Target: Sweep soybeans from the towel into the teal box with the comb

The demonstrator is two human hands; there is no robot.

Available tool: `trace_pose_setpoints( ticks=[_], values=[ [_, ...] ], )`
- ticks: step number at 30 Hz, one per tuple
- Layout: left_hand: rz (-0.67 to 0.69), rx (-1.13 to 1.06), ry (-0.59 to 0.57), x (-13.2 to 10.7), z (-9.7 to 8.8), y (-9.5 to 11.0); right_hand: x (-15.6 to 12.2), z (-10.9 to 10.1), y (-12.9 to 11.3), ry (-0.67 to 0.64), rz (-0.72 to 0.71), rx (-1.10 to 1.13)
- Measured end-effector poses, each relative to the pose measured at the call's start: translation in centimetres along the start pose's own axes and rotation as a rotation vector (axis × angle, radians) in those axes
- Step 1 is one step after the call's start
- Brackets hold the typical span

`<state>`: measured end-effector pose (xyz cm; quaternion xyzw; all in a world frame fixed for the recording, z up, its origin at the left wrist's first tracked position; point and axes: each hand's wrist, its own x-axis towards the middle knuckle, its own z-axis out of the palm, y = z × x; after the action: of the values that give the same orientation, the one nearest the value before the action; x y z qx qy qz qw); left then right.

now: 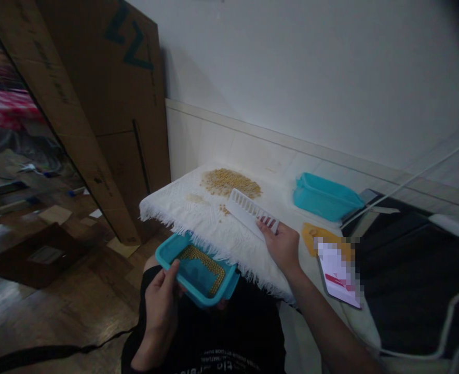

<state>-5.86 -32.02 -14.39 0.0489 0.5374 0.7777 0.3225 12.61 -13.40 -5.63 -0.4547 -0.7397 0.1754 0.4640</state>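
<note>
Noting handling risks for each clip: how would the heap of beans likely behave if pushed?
The heap of beans would probably spread rather than move as one, since its edges look loosely strewn. Single ones look small and may roll, though the textured cloth could slow them.

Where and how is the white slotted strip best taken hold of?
Probably by its near end, coming from the near right, as the right hand does: the white slotted strip is long and narrow, and its far end points toward the bean pile, leaving the near end closest to the person.
</note>
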Motion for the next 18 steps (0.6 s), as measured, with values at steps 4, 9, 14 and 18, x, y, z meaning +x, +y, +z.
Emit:
trace_pose_setpoints(
  ticks=[4,9,14,18],
  values=[
    [-0.005,0.004,0.016,0.05,-0.05,-0.02,0.03,0.48,0.26,-0.042,-0.033,0.000],
    [-0.021,-0.007,0.014,0.02,0.00,0.00,-0.01,0.63,0.02,-0.075,-0.022,0.035],
    [-0.021,-0.009,0.020,-0.10,0.11,0.12,0.20,0.62,-0.44,-0.104,-0.044,0.043],
    [-0.031,-0.001,0.023,-0.07,0.04,0.08,0.11,0.54,-0.73,-0.117,-0.054,0.034]
  ],
)
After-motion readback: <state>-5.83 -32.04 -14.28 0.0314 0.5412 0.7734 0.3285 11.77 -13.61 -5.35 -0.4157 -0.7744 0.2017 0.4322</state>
